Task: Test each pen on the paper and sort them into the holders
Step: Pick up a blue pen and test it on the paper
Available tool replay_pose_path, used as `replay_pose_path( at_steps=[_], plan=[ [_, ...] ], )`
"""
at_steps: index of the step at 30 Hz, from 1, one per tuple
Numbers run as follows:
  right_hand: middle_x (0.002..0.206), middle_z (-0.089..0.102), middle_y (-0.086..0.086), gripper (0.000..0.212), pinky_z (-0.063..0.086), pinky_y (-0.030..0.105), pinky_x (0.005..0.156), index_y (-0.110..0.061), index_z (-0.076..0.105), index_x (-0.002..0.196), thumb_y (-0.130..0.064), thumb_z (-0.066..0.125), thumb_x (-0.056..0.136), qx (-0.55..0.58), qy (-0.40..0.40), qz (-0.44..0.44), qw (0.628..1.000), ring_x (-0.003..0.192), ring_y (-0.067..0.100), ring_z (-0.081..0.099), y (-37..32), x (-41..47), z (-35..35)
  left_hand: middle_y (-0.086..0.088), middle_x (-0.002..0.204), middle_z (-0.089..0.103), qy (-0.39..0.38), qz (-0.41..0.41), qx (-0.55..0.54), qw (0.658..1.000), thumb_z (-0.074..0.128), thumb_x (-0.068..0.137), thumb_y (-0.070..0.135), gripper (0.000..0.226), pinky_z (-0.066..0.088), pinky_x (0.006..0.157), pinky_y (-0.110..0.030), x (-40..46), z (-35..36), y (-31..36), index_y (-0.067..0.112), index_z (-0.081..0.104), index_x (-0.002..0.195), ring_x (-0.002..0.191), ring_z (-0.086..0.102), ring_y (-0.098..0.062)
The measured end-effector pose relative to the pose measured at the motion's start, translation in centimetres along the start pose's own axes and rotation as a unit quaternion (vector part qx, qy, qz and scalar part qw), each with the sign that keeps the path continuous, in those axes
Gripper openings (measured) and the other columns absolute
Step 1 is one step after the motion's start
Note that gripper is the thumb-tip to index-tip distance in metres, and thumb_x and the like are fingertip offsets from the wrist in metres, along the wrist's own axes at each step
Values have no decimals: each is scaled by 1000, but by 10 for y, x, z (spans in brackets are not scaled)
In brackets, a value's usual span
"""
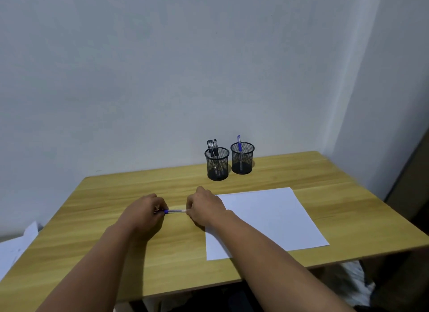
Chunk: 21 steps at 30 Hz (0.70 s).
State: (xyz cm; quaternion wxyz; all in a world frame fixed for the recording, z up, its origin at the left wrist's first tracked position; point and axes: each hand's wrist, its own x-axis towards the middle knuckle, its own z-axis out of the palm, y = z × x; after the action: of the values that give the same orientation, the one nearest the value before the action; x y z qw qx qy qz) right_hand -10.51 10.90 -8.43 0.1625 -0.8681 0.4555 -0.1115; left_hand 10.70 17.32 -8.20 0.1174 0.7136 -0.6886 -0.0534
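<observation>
A slim ballpoint pen with a clear plastic barrel and a blue cap end point(174, 211) lies level between the person's two hands, just above the light wooden tabletop with pale grain point(348, 172). The left hand point(145, 210) has its fingers curled round the blue end, pinching it at the fingertips; the blue part shows just beside those fingers, and whether it is a cap coming off cannot be told. The right hand point(205, 207) pinches the opposite, clear end of the barrel, with the thumb and fingers bent in around it. Both forearms reach in from the near edge of the table, and the right forearm crosses the near left corner of a white rectangular sheet of paper point(267, 218) that lies flat on the right half of the table. The sheet looks blank, though faint marks would be too small to see.

Toward the far edge stand two round black wire-mesh pen holders, side by side and close but not touching. The left mesh holder point(217, 164) contains several clear-barrelled pens with black caps point(213, 146), leaning slightly left. The right mesh holder point(242, 158) contains one clear pen with a blue cap point(239, 144), standing nearly upright.

Behind the table rises a plain pale wall point(162, 68). Loose white sheets point(16, 249) lie below the table's left edge.
</observation>
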Motion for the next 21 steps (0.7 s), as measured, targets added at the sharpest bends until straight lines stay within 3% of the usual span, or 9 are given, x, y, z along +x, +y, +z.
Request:
replay_pose_path(
  at_steps=[2,4,6,8,11,15,18,21],
  plan=[
    [120,67,5,10,55,41,94,-19,74,106,-24,68,101,60,3,9,998,111,26,64,4,4,-9,17,90,62,5,-5,-16,1000,63,88,35,7,54,75,-35,1,-4,1,41,63,85,83,58,-5],
    [95,70,-1,3,55,33,83,-21,72,95,-21,73,98,173,20,27,984,89,18,66,12,8,-25,16,92,67,5,-9,-30,1000,63,90,35,5,56,76,-35,4,-11,3,38,67,91,85,62,-7],
    [76,64,-5,10,53,26,69,-16,72,89,-10,77,96,307,43,38,950,67,9,62,19,10,-48,13,96,70,13,-5,-52,999,64,94,31,9,57,81,-36,8,-19,9,32,71,100,88,64,-8],
    [74,65,-2,9,50,17,55,-8,71,92,-1,74,97,419,70,50,904,54,2,62,21,10,-71,11,96,71,44,0,-92,995,65,95,29,9,56,82,-35,12,-26,20,27,73,100,91,65,-9],
    [75,65,-1,7,43,20,51,-15,72,92,-12,74,99,530,99,86,838,53,6,60,22,10,-93,9,95,72,99,25,-170,980,66,96,23,9,49,76,-29,22,-38,54,21,74,98,90,65,-6],
    [65,60,-2,24,36,21,48,-15,73,89,-28,64,107,562,117,95,813,47,8,47,22,11,-104,12,90,74,148,60,-281,946,66,96,27,10,48,75,-16,33,-56,108,20,73,96,86,66,1],
    [58,54,-3,34,32,21,47,-14,72,87,-33,58,110,596,154,115,780,43,8,40,24,12,-114,6,80,75,89,55,-305,947,59,100,34,21,41,57,-20,35,-67,131,20,73,93,56,54,-3],
    [49,49,-8,37,31,25,47,-15,68,81,-33,55,110,573,185,147,785,43,10,37,31,14,-120,0,66,71,19,52,-364,930,55,103,28,31,42,59,-25,35,-73,146,5,72,91,56,46,-15]
  ],
)
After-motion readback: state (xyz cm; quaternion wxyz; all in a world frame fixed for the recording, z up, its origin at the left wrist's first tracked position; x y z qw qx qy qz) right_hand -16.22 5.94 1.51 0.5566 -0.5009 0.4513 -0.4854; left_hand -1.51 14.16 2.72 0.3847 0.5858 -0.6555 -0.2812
